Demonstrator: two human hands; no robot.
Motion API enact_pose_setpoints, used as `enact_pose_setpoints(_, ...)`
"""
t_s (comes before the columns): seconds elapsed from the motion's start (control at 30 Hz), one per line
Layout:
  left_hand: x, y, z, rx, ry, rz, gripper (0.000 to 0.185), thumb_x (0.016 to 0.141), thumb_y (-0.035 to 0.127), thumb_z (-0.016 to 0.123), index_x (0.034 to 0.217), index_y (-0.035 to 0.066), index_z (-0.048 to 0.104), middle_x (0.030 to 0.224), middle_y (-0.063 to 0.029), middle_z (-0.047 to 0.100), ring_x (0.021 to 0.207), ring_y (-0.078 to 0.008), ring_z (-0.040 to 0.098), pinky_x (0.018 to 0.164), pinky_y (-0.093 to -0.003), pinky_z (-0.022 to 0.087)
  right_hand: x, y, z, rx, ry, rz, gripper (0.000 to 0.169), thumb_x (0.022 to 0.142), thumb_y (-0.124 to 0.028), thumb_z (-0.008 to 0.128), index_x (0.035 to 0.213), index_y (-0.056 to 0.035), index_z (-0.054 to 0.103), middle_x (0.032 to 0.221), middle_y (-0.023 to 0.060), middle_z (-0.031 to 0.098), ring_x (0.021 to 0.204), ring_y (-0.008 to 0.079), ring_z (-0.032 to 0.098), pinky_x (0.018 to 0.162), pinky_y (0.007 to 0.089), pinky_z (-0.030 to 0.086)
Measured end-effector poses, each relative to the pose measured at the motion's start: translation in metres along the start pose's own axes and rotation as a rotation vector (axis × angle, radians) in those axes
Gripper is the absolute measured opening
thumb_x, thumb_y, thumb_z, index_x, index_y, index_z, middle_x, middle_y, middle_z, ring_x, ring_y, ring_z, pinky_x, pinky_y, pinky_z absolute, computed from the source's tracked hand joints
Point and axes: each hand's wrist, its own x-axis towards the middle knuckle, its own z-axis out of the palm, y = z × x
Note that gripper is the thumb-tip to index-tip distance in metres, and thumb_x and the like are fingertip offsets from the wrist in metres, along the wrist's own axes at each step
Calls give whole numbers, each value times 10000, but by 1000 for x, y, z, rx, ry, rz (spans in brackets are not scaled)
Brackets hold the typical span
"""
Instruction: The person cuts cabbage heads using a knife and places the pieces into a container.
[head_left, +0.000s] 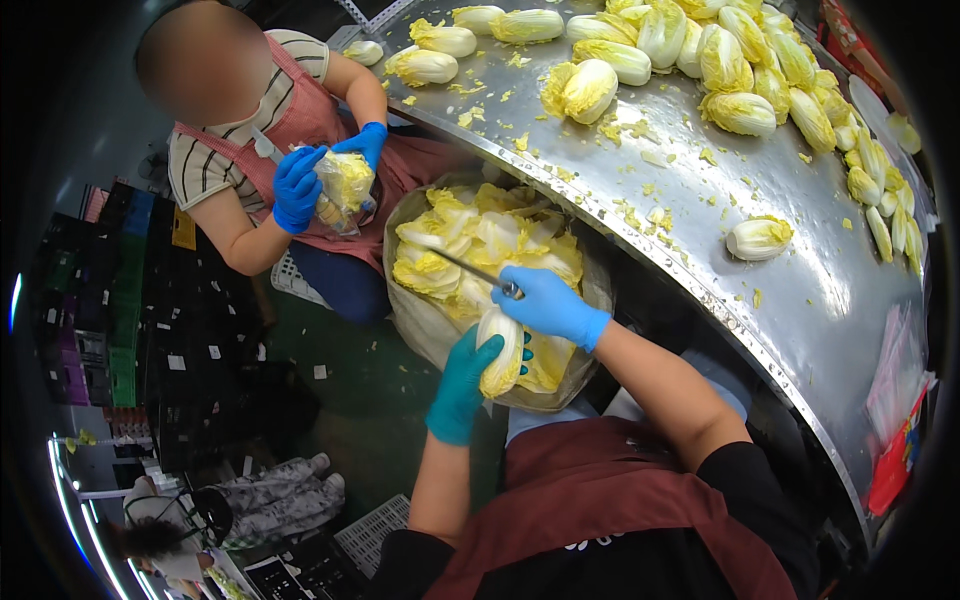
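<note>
My left hand (461, 382), in a green glove, grips a small napa cabbage (501, 356) from below, fingertips showing on its far side. My right hand (551, 304), in a blue glove, is closed around the handle of a knife (465, 264); the blade points away to the upper left, above the cabbage. Both hands are over a large sack (416, 326) filled with loose yellow cabbage leaves (450, 225). On the metal table to the right lies a single napa cabbage (759, 238).
The metal table's rim (645, 244) curves past my right arm. Many napa cabbages (724, 60) are heaped at its far side, with leaf scraps scattered about. A co-worker (281, 150) in blue gloves holds a bagged cabbage (346, 184). Plastic bags (892, 375) lie at the right.
</note>
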Motion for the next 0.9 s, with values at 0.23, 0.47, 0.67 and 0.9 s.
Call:
enact_pose_setpoints(0.23,4,1,-10,-343,147,224,587,897,272,577,1373,2,362,1297,-161,501,1190,-267,500,1026,-417,397,-4,-11,-8,387,-30,389,405,841,-402,624,1066,-66,624,806,99,652,620,193,601,557,334,478)
enact_pose_setpoints(0.47,14,-11,-4,-118,167,133,509,907,175,572,1355,20,386,1283,-130,512,1137,-247,547,967,-384,460,-22,-21,-9,274,-278,387,471,821,-431,647,1032,-18,571,798,99,611,583,153,579,531,297,477)
enact_pose_setpoints(0.67,-11,20,-12,-60,19,-62,595,834,206,656,1314,-34,400,1215,-175,546,1112,-287,569,894,-401,509,-25,-30,-23,175,-342,286,439,807,-371,644,1051,-15,560,806,132,621,587,188,606,539,316,490)
enact_pose_setpoints(0.9,-23,31,-8,53,-85,-24,559,773,147,670,1251,-52,460,965,-163,627,811,-237,643,730,-332,536,3,30,-39,19,-113,363,540,788,-394,670,1176,-35,559,879,138,649,670,212,627,612,322,515)
